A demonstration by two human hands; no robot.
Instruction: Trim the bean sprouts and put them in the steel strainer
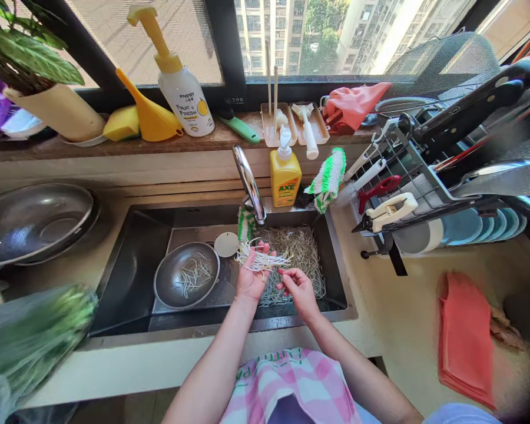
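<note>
A small bunch of white bean sprouts (265, 259) lies across the upturned palm of my left hand (251, 284), whose fingers curl around it. My right hand (302, 291) is just beside the bunch, thumb and forefinger pinched at the sprouts' ends; the thin bit between the fingertips looks like a sprout. Under both hands, the right side of the sink holds a large heap of bean sprouts (298, 238). To the left, a dark round pan (162, 290) carries a few loose sprouts (195, 277).
A chrome faucet (249, 182) arches over the dark sink (128, 282). Behind stand a yellow soap bottle (285, 179) and a striped cloth (328, 179). A dish rack (424, 176) stands right, with red bags (464, 338) nearby. Left are a wok (35, 218) and bagged greens (44, 330).
</note>
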